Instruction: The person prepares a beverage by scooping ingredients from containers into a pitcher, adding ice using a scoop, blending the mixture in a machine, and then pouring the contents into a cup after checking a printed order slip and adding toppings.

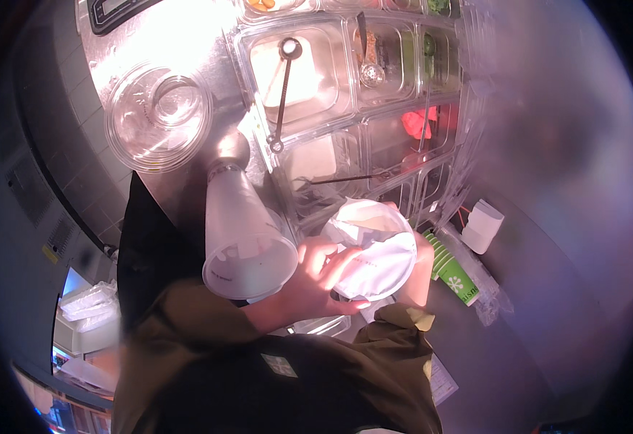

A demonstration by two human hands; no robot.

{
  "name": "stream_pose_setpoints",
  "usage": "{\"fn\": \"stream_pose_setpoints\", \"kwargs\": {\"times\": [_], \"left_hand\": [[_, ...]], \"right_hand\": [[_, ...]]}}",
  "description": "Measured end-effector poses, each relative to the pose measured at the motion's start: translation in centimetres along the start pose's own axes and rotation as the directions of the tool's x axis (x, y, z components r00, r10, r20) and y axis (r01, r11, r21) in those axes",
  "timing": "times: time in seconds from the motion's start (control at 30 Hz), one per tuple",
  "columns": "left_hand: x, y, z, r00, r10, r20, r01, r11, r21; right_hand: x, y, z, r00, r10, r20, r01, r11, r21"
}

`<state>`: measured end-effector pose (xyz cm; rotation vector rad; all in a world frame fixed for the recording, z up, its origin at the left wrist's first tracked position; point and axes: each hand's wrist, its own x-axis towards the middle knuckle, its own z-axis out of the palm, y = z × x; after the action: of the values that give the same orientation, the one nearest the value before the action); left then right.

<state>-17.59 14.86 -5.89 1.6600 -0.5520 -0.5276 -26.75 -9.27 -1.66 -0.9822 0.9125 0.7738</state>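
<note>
A round white tub [349, 214] is held between my two hands in front of my body. A white paper or film sheet [378, 266] covers much of its mouth, with a raised, crumpled edge on the left. My left hand [316, 279] grips the near left rim, fingertips on the sheet and thumb low at the front. Around the far right side wraps my right hand [422, 266], its fingers mostly hidden behind the tub. Just left of my left hand, a tall stack of translucent plastic cups [240, 217] lies with its open mouth towards me.
Clear food pans [349, 70] line the counter ahead, some with utensils like a black-handled ladle [284, 97]. Clear round plastic containers [156, 116] are stacked on the steel counter [213, 65]. Green paper cups [454, 274] in plastic wrap lie at right, near a white box [481, 225].
</note>
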Motion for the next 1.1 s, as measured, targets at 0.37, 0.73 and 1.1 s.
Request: {"fn": "stream_pose_setpoints", "kwargs": {"times": [0.37, 0.73, 1.1], "left_hand": [[-1.0, -0.7, -0.2, 0.927, 0.306, -0.219, -0.332, 0.938, -0.096], [1.6, -0.2, 1.4, 0.918, -0.395, 0.033, 0.39, 0.888, -0.243], [3.7, -0.8, 2.3, 0.765, -0.63, 0.133, 0.619, 0.662, -0.422]], "right_hand": [[0.6, -0.5, 1.7, 0.999, 0.004, 0.042, -0.001, 0.998, -0.068], [6.4, -5.7, 0.5, 0.958, -0.048, 0.282, 0.097, 0.982, -0.16], [7.9, -8.5, 0.4, 0.946, 0.029, 0.321, 0.01, 0.993, -0.119]]}}
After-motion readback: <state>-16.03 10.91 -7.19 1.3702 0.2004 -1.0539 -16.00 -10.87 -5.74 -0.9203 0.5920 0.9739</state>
